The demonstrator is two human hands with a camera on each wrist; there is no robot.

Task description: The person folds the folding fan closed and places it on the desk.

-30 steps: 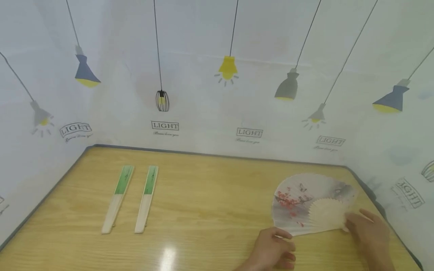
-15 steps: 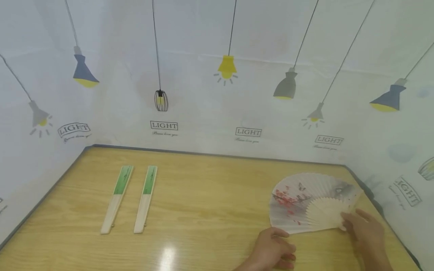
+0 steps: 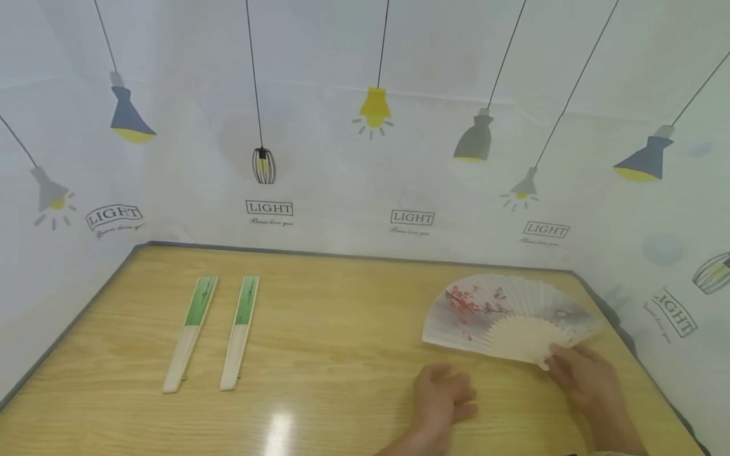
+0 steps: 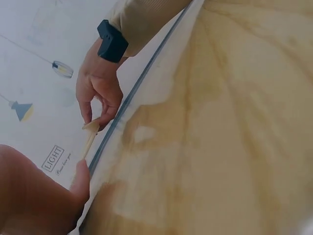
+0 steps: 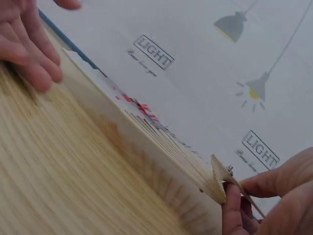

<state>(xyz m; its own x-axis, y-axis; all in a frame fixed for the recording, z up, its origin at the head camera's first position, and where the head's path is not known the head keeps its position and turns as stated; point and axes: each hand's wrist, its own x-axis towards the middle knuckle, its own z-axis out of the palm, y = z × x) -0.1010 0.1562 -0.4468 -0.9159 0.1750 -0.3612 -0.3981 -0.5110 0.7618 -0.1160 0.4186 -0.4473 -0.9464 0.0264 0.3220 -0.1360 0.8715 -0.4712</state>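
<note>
An open folding fan, pale with red blossoms and cream ribs, is spread at the right side of the wooden table. My right hand pinches its narrow pivot end between thumb and fingers. In the right wrist view, the fan appears nearly edge-on, close over the table. Just in front of the fan's left part is my left hand, apart from it, with its fingers loosely bent and nothing in them. The left wrist view shows the right hand pinching the fan's end.
Two closed folding fans lie on the left of the table, side by side: one fan farther left, another fan beside it, both green and cream. White walls printed with hanging lamps enclose the table's back and sides.
The right hand has shifted left with the open fan, and the fan has turned so its left edge stands farther back. My left hand has come away from that edge, slightly leftward.
</note>
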